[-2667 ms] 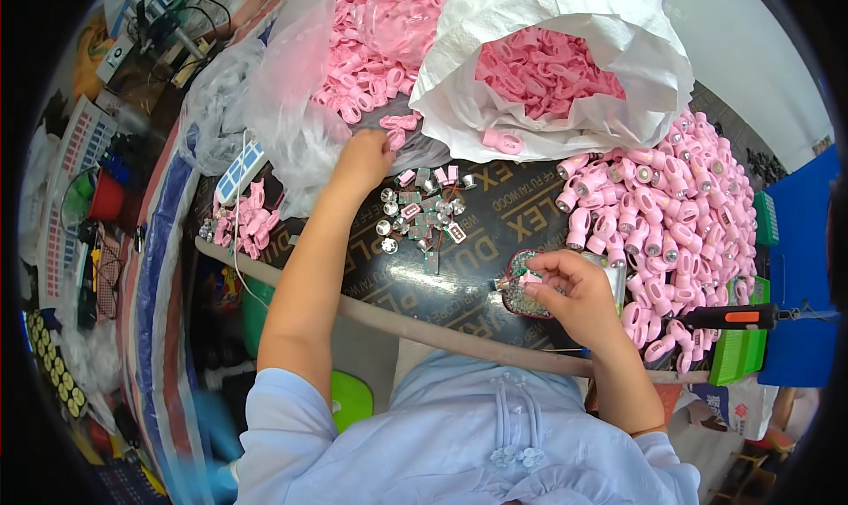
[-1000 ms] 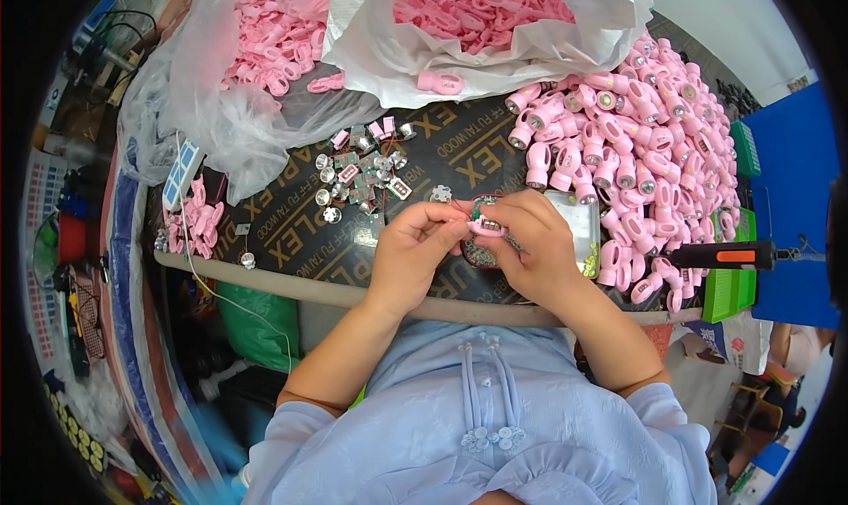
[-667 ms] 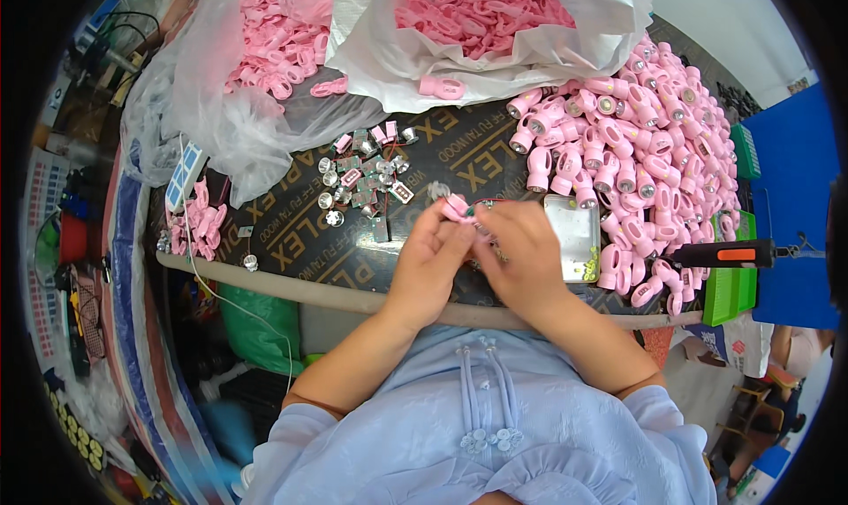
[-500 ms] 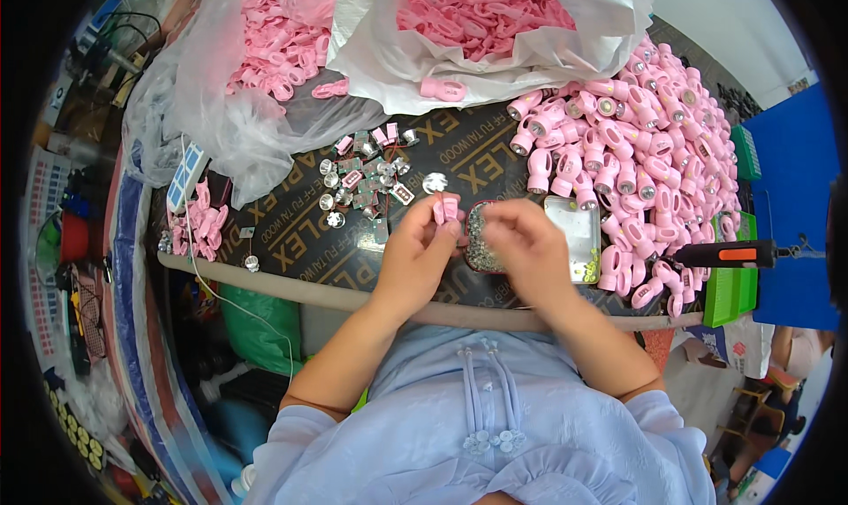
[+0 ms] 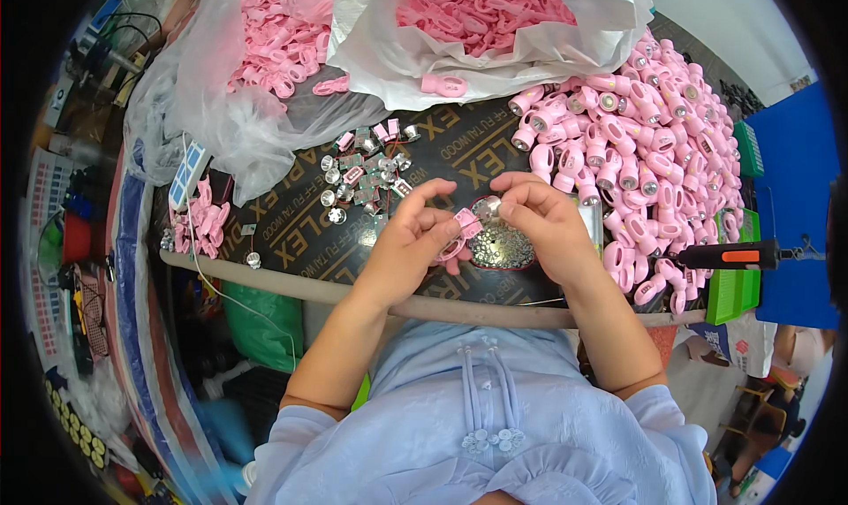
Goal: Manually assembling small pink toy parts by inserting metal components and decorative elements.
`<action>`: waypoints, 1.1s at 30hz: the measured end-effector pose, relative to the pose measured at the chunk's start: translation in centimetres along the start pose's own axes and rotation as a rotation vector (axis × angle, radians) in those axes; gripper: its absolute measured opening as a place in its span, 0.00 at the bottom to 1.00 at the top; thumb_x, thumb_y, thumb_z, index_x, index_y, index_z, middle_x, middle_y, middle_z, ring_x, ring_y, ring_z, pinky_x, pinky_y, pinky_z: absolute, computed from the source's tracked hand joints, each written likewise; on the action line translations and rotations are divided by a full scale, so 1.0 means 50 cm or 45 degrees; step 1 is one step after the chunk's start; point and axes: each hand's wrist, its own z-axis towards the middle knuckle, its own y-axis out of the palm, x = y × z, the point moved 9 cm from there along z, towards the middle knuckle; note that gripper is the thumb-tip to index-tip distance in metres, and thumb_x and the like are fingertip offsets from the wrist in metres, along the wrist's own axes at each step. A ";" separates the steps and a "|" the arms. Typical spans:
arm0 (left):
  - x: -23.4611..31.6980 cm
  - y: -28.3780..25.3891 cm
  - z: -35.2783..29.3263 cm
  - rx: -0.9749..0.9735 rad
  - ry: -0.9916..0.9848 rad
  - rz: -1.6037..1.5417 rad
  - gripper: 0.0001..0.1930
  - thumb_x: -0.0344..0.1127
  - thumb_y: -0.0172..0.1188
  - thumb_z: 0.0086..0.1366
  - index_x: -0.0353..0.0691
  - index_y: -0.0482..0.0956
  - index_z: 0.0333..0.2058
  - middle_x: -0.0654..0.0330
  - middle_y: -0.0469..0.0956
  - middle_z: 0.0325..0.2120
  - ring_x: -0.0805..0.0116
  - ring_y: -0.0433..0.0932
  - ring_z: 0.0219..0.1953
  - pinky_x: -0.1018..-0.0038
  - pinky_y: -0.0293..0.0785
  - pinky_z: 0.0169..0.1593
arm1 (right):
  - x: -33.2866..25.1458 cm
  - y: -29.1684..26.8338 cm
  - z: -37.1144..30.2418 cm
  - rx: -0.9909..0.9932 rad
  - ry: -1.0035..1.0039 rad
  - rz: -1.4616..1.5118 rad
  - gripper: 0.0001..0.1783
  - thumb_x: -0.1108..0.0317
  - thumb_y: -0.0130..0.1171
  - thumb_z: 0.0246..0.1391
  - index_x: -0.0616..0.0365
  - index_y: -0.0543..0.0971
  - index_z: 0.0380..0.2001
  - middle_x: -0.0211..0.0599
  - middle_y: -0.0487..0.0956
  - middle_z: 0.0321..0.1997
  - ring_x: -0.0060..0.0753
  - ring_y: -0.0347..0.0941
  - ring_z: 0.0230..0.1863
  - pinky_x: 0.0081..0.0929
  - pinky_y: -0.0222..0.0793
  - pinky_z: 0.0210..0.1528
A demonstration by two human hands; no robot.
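Observation:
My left hand [image 5: 408, 244] grips a pink plastic torch housing [image 5: 464, 224] between thumb and fingers. Close against it, the thumb and forefinger of my right hand [image 5: 552, 227] pinch a round silver reflector [image 5: 487, 208]. Whether reflector and housing touch, I cannot make out. Below both hands sits a dish of small metal pieces [image 5: 502, 250], partly covered by them. To the left lies a cluster of silver reflectors with small circuit boards [image 5: 364, 174].
Finished-looking pink torches [image 5: 658, 165] are heaped at the right, beside a black-and-orange tool [image 5: 729, 255] and a green tray [image 5: 729, 293]. Bags of pink parts [image 5: 481, 15] stand at the back. A small pink pile [image 5: 201, 227] lies left. My right hand hides most of a metal tin [image 5: 594, 227].
My right hand has risen from the dish toward the left hand, and now pinches the reflector. The reflector has shifted right from beyond my left fingertips; the housing has tilted.

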 end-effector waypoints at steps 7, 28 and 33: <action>-0.012 0.021 0.002 -0.092 0.020 0.091 0.10 0.27 0.58 0.70 0.35 0.73 0.48 0.57 0.78 0.41 0.74 0.80 0.33 0.81 0.74 0.27 | -0.022 0.022 -0.013 0.051 -0.177 -0.174 0.02 0.77 0.62 0.57 0.64 0.81 0.34 0.38 0.69 0.59 0.21 0.71 0.50 0.22 0.70 0.51; 0.008 0.010 -0.001 0.080 0.151 -0.018 0.06 0.24 0.55 0.69 0.38 0.71 0.43 0.61 0.74 0.45 0.78 0.75 0.38 0.81 0.72 0.41 | -0.122 0.096 -0.046 0.001 -0.955 -1.188 0.09 0.79 0.66 0.46 0.61 0.76 0.32 0.45 0.76 0.54 0.49 0.72 0.50 0.40 0.70 0.52; 0.003 0.016 -0.002 0.090 0.038 0.027 0.16 0.23 0.54 0.69 0.35 0.71 0.54 0.63 0.74 0.44 0.77 0.75 0.43 0.78 0.74 0.49 | -0.122 0.102 -0.044 -0.030 -0.959 -1.261 0.09 0.80 0.65 0.47 0.61 0.77 0.33 0.45 0.76 0.54 0.49 0.72 0.50 0.40 0.70 0.52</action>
